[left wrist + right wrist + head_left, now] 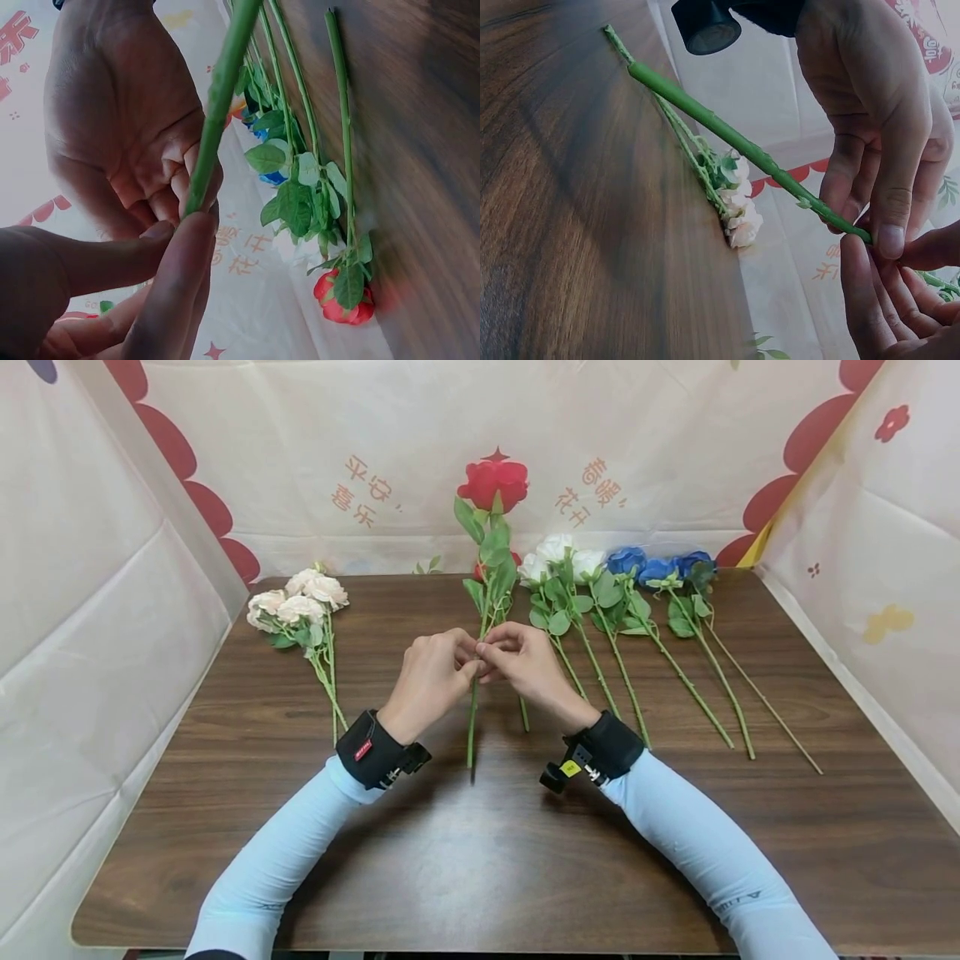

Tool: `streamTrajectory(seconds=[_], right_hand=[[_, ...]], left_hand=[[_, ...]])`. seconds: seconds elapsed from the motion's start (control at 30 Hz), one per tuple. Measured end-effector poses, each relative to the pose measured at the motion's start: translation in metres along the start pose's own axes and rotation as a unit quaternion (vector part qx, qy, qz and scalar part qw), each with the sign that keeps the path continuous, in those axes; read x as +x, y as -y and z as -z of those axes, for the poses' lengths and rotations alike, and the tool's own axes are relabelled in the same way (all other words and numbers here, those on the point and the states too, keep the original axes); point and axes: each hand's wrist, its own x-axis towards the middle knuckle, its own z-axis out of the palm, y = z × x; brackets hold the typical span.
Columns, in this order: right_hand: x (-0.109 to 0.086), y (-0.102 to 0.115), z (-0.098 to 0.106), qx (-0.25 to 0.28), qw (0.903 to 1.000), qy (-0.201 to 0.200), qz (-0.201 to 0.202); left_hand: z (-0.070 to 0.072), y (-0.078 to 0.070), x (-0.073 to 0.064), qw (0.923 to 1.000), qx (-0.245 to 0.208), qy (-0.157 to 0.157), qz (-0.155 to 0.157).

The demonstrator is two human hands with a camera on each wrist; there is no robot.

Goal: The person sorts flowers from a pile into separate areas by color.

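A red artificial rose (pixel 493 485) stands upright above the table in the head view, its leafy green stem (pixel 471 727) running down between both hands. My left hand (pixel 431 681) pinches the stem between thumb and fingers. Meeting it at the same spot, my right hand (pixel 532 668) has its fingertips on the stem, thumb and index finger close together. In the right wrist view the bare lower stem (pixel 727 135) slants down toward the fingertips of both hands. The left wrist view shows a second red rose (pixel 345 296) lying on the table.
Pale pink roses (pixel 300 602) lie at the table's left. White roses (pixel 555 556) and blue roses (pixel 652 564) lie along the back right, stems pointing toward the front. Printed cloth (pixel 450 410) hangs behind and at both sides of the brown wooden table (pixel 450 877).
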Motion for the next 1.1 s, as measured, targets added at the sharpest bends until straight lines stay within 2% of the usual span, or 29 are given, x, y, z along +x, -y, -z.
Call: streamTrajectory(seconds=[0.17, 0.27, 0.4, 0.5, 0.6, 0.77, 0.9, 1.1], right_hand=[[0.001, 0.000, 0.002, -0.003, 1.0000, 0.007, -0.002], [0.002, -0.002, 0.002, -0.018, 0.9997, 0.013, -0.011], [0.007, -0.008, 0.005, -0.042, 0.9979, 0.030, -0.039], [0.018, -0.013, 0.008, -0.055, 0.9948, 0.045, -0.073], [0.036, -0.018, 0.010, -0.074, 0.9888, 0.063, -0.113], [0.067, -0.021, 0.007, -0.129, 0.9732, 0.078, -0.174], [0.083, -0.025, 0.004, -0.180, 0.9618, 0.077, -0.191], [0.097, -0.035, 0.002, -0.215, 0.9486, 0.051, -0.226]], left_hand=[[0.006, 0.002, 0.002, 0.9999, 0.006, 0.003, -0.011], [0.014, 0.005, 0.003, 1.0000, 0.000, -0.005, -0.006], [0.025, 0.008, 0.004, 0.9996, -0.008, -0.027, 0.010], [0.032, 0.009, 0.004, 0.9989, -0.010, -0.044, 0.011], [0.036, 0.010, 0.004, 0.9986, -0.009, -0.050, 0.011], [0.035, 0.011, 0.003, 0.9991, -0.012, -0.038, 0.015], [0.032, 0.011, 0.004, 0.9993, -0.012, -0.035, 0.007], [0.029, 0.010, 0.005, 0.9997, -0.008, -0.025, 0.002]])
